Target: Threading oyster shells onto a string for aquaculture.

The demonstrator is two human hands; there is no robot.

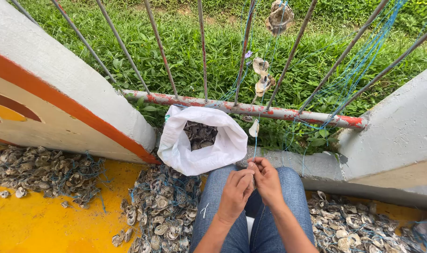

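Two hands meet over the knees: left hand (236,191) and right hand (266,180) pinch the blue string (256,140), taut from the railing (251,109) so threaded shells (261,77) hang clear; white sack (227,145) sits nearby.

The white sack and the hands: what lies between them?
Head view: only the left knee in jeans lies between the white sack and the left hand; right hand adjoins it.

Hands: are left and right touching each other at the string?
Touching. The head view shows the left hand and right hand with fingertips pressed together around the blue string, no gap visible between them.
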